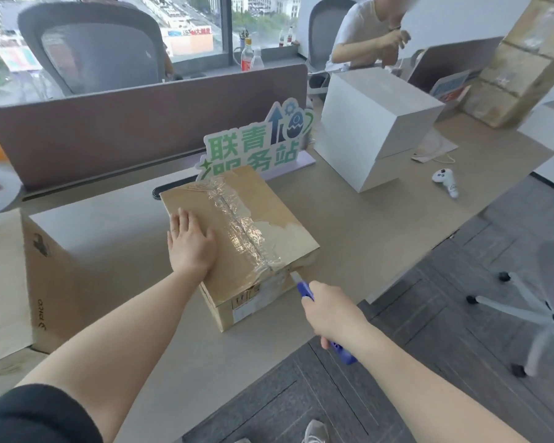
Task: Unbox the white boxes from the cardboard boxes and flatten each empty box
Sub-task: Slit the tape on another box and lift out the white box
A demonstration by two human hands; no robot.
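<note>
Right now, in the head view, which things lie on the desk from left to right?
Open cardboard box with a white box inside → left hand → taped cardboard box → blue knife → stacked white boxes → white controller.

Counter tally
Cardboard boxes: two — one taped (pixel 237 238), one open (pixel 45 282). White boxes: two, stacked (pixel 378 107) (pixel 362 167). One blue utility knife (pixel 306 290). One white controller (pixel 446 181).

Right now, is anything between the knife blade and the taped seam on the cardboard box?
Nothing visible. The right hand grips the blue knife, its blade at the near end of the taped seam. The left hand presses the cardboard box top, left of the seam.
</note>
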